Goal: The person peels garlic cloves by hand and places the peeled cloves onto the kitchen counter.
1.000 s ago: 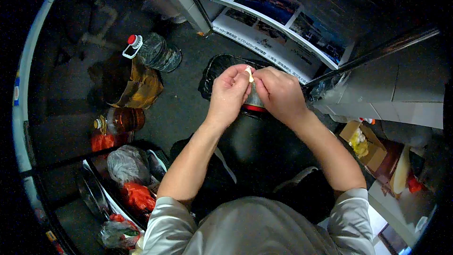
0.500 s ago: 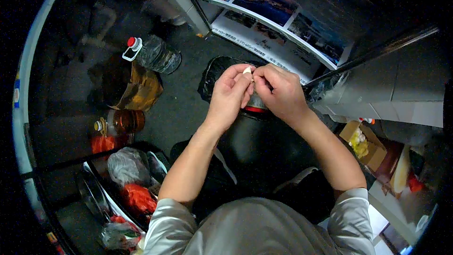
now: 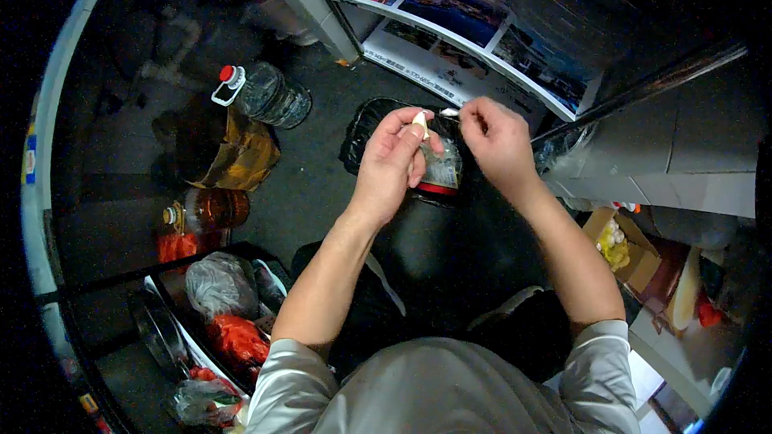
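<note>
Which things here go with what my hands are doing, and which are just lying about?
Seem in use:
- left hand, fingers pinching a pale piece
- right hand, holding a whitish scrap
- red-edged clear container and black bag, below the hands

Seem just lying about:
- red-capped jug
- amber bottle
- grey bag
- red bag
- cardboard box

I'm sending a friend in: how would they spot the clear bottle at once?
From the posters, look left across the floor to the brown bag. The clear bottle is just beyond it, the one with a red cap; the amber bottle has a yellow cap.
</note>
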A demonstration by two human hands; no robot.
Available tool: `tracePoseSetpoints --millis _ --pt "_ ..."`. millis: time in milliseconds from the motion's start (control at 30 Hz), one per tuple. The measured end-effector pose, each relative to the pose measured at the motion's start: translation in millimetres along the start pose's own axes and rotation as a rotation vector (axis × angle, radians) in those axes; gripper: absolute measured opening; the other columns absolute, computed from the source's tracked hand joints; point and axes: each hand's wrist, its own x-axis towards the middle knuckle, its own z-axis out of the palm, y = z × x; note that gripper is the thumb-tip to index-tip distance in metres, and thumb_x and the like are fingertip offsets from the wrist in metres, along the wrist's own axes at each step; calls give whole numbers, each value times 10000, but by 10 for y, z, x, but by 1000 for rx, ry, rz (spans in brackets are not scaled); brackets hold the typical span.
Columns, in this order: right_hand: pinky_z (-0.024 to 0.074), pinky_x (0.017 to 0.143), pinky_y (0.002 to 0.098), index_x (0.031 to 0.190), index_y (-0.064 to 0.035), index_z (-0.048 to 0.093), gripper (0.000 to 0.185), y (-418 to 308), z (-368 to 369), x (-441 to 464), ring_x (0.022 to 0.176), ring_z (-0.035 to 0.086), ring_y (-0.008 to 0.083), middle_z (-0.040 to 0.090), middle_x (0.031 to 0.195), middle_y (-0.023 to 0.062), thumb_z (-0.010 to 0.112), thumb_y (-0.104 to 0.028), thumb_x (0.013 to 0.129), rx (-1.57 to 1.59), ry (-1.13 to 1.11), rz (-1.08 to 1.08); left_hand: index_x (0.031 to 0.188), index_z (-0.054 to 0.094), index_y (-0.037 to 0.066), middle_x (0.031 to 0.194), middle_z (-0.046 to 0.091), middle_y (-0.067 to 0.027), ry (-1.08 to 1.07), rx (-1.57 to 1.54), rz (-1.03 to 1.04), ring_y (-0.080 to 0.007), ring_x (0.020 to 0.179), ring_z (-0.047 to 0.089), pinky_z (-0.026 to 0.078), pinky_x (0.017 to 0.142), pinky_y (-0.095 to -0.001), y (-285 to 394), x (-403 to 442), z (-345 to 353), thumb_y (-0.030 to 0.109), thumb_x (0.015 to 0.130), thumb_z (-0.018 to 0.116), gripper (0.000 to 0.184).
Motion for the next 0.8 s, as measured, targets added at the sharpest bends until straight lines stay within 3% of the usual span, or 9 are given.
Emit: tracePoseSetpoints --millis 67,200,500,800 --pt "521 707 462 857 -24 645 114 46 29 -25 761 647 388 657 789 162 599 -128 867 -166 -96 -106 1200 541 53 823 614 -49 -2 -19 -12 -50 472 404 302 425 -182 2 1 -2 230 1033 468 255" --pt "521 739 471 867 -44 657 94 111 131 -66 823 641 363 640 857 147 579 -96 856 -229 -147 -247 1180 530 60 801 592 -51 5 -45 -60 -55 470 402 289 424 -187 33 -4 16 252 1032 469 250" --pt "535 695 428 865 -33 672 99 -234 9 -14 765 654 350 668 841 139 620 -117 866 -9 -149 -330 1151 534 107 765 535 23 7 2 -77 -41 527 395 280 456 -190 12 -13 7 280 1033 474 217" --pt "537 672 446 810 -32 644 111 -252 41 -32 748 649 357 650 804 151 595 -115 865 -91 -163 -357 1144 536 121 750 503 45 30 77 -72 -29 532 373 275 461 -190 -28 -9 7 274 1044 460 198"
